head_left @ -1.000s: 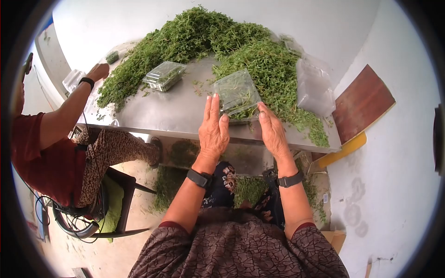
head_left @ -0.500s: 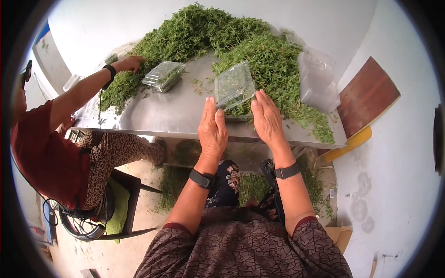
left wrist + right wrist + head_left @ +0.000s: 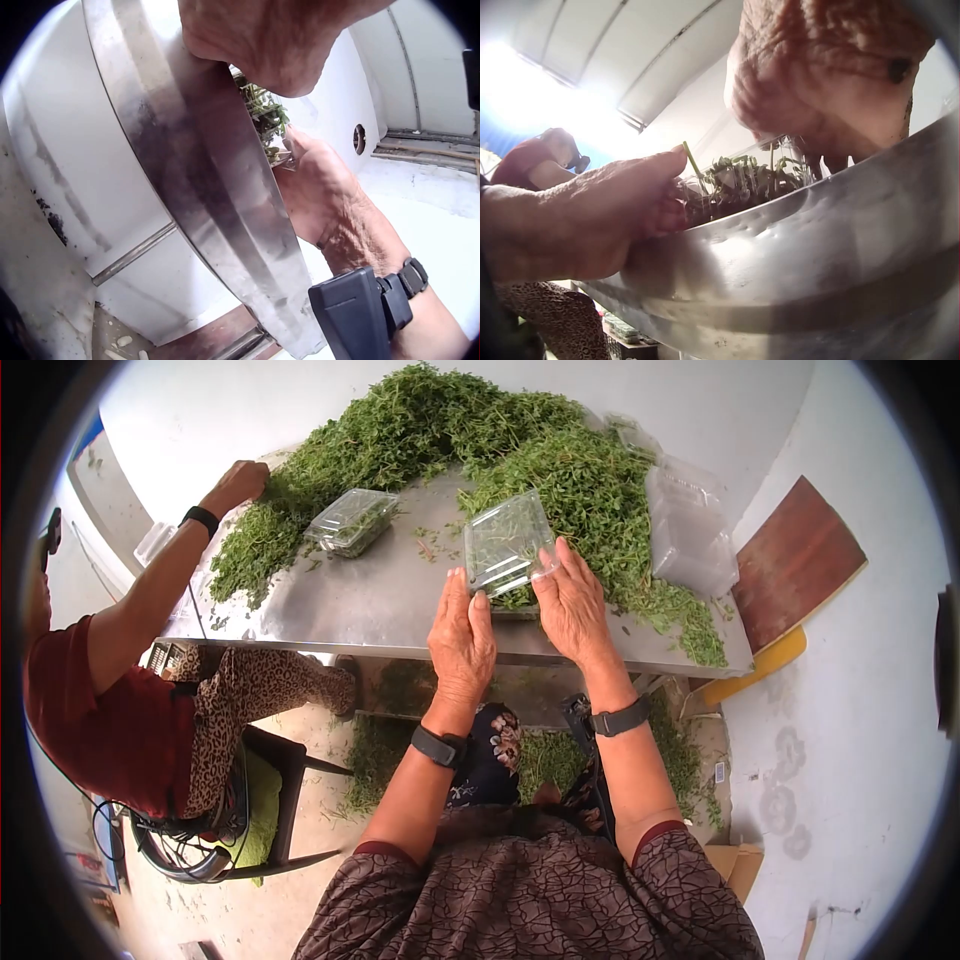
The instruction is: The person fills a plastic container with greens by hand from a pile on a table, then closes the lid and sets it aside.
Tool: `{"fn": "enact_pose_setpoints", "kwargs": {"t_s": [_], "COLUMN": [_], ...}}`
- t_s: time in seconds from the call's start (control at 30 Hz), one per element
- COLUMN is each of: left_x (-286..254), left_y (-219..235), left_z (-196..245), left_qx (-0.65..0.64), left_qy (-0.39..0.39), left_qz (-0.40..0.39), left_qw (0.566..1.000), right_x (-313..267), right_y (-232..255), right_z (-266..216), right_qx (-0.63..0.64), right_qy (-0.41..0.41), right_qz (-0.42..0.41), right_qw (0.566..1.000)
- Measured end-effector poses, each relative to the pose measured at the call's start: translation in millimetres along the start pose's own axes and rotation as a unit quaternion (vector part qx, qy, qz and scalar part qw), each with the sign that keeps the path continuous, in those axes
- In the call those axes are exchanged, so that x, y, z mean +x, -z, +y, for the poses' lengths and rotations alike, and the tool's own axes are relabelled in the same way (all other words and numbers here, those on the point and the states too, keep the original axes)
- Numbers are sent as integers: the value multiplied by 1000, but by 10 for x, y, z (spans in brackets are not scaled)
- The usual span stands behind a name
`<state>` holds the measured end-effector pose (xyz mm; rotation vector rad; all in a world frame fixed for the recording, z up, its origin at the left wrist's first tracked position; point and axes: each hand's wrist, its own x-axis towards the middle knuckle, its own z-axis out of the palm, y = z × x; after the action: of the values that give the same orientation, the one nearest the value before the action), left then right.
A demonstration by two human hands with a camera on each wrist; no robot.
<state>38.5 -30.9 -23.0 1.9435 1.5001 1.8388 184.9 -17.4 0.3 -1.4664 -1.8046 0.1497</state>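
A clear plastic clamshell box with green sprigs in it stands near the table's front edge, its lid tilted up. At its left front corner my left hand has fairly straight fingers pointing forward. My right hand is at the right side, fingers extended and fingertips overlapping the lid's edge. In the right wrist view, green stems show between the left hand and the right hand. The left wrist view shows part of the greens above the metal edge; the left fingers are cut off there.
A large heap of greens covers the back of the metal table. A filled clamshell box sits left of centre, stacked empty boxes at the right. On the left another person sits, one hand at the heap.
The lid's front has come lower over the box, and my right fingers have moved forward and left onto its edge. The other person's hand reached right, then drew back left.
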Motion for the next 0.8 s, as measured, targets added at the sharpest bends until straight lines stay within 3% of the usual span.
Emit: {"fn": "enact_pose_setpoints", "kwargs": {"t_s": [0.17,0.27,0.33,0.37,0.4,0.43,0.67,0.8], "left_x": [12,23,45,57,66,70,62,66], "left_y": [-16,-9,14,25,36,38,-20,-9], "left_z": [-11,8,43,74,112,133,60,62], "left_qx": [13,5,-6,-5,-19,-34,-36,-39], "left_qy": [-11,14,55,54,76,98,73,74], "left_qz": [6,-9,-32,-33,-33,-32,-13,-22], "left_qw": [1000,1000,998,998,996,994,997,996], "right_x": [23,62,106,92,82,74,112,113], "right_y": [20,-18,8,20,120,176,186,141], "right_z": [26,169,203,218,116,63,339,279], "right_qx": [-4,103,87,89,278,455,518,485], "right_qy": [7,-1,99,98,18,-61,-59,-75], "right_qz": [-12,-33,-74,-73,-95,-114,-150,-118], "right_qw": [1000,994,988,989,956,881,840,863]}}
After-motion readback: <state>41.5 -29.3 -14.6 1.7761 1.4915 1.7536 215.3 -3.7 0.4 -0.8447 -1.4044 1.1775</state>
